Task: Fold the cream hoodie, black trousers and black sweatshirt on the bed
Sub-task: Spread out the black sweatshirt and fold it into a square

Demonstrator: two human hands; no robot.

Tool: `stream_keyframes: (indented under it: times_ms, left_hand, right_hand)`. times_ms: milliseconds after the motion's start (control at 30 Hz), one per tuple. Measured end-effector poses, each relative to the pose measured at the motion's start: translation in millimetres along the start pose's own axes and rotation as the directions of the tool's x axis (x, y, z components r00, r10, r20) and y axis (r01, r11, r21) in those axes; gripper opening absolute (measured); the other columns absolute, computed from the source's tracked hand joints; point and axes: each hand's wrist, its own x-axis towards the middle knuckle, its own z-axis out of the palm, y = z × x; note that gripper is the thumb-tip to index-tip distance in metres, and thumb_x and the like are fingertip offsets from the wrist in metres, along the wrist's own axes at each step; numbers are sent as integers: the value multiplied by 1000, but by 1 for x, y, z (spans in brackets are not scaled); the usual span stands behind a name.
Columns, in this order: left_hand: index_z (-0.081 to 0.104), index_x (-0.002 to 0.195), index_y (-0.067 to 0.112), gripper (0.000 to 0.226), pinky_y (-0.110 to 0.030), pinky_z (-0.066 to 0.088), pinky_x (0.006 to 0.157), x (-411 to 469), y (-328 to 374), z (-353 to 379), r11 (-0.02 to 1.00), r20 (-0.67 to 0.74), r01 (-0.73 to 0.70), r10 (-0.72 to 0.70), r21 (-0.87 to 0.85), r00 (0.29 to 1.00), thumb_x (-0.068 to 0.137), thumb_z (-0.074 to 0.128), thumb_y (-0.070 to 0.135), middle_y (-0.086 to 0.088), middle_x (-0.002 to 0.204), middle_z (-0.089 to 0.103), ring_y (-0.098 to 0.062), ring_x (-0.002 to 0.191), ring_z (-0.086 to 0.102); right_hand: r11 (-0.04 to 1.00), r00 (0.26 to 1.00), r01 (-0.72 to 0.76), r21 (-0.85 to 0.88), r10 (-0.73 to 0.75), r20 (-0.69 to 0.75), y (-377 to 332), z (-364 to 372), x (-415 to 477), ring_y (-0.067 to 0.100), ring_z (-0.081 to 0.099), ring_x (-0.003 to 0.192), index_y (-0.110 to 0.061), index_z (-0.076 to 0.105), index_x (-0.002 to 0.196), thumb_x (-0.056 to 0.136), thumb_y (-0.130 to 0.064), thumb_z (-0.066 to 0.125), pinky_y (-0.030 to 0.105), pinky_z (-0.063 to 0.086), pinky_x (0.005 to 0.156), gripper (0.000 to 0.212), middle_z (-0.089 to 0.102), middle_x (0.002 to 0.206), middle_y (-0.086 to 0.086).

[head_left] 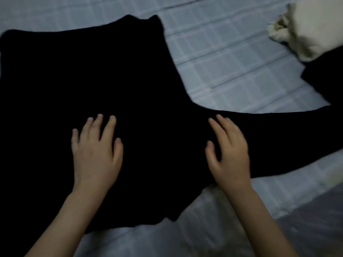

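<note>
A large black garment (92, 76) lies spread flat over the left and middle of the bed, with one long part (287, 130) stretching out to the right; it looks like the black sweatshirt with a sleeve. My left hand (94, 151) lies flat on its lower middle, fingers spread. My right hand (228, 151) rests with straight fingers where the long part begins. The cream hoodie (311, 28) sits folded at the top right, on top of another black piece (326, 75), perhaps the black trousers.
The bed (232, 58) has a pale blue checked sheet, bare between the black garment and the cream hoodie. The bed's near edge (306, 210) runs across the lower right, with a grey surface beyond it.
</note>
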Motion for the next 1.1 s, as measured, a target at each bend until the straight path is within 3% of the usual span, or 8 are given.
stream_keyframes:
  times_ms: [233,400,567,667,833,900,967,1100]
  left_hand:
    - [46,145,18,56,-55,23,116,6,187,56,885,95,-423,446,-197,890,92,36,35,-8,150,45,-31,141,37]
    - [41,147,27,56,-57,19,116,9,257,108,830,237,-540,557,-139,796,94,31,40,-1,154,39,-28,145,31]
    - [38,149,29,54,-56,17,116,9,256,137,830,221,-556,552,-48,804,97,32,40,-1,155,38,-27,144,30]
    - [36,150,29,54,-55,18,116,9,255,140,827,193,-560,558,-48,807,97,32,39,-1,155,38,-27,144,30]
    - [35,150,30,55,-55,18,116,9,257,140,830,186,-557,552,-32,813,97,32,39,-2,155,37,-28,144,30]
    - [34,151,30,55,-54,17,117,10,257,142,828,178,-560,556,-31,812,97,31,39,-1,155,37,-28,144,30]
    - [33,151,30,55,-54,17,117,11,256,143,824,176,-565,561,-30,809,97,31,40,-1,155,36,-28,144,30]
    - [37,150,30,54,-54,18,116,10,259,140,821,199,-568,566,-52,800,97,32,40,-1,154,38,-28,144,31]
  right_hand:
    - [851,907,-411,-326,418,-51,164,-85,-40,51,37,130,-13,54,141,91,-39,42,60,35,106,57,43,149,21]
    - [764,820,-535,-361,572,-4,220,-87,-51,46,39,124,-25,54,139,91,-51,37,55,35,102,57,38,150,17]
    - [714,688,-696,75,694,-214,245,-98,-39,21,41,118,-19,52,139,95,-26,62,7,26,102,46,28,150,17]
    - [617,600,-762,194,787,-147,258,-111,-27,20,55,116,-30,41,146,92,-26,67,13,41,91,60,23,152,13]
    - [481,542,-623,617,834,-103,273,-120,-11,-26,56,81,-18,46,143,82,1,74,-2,43,66,70,55,118,-9]
    - [432,545,-599,674,837,-53,275,-121,-9,-17,62,82,-18,53,137,83,3,71,3,46,67,62,63,109,-21]
    - [456,583,-597,660,812,-33,275,-125,-10,-1,58,66,-22,54,138,86,4,67,8,46,60,59,63,104,-5]
    - [562,708,-524,640,705,-39,255,-126,-7,1,39,54,-22,44,147,90,6,61,8,37,57,65,37,88,-1]
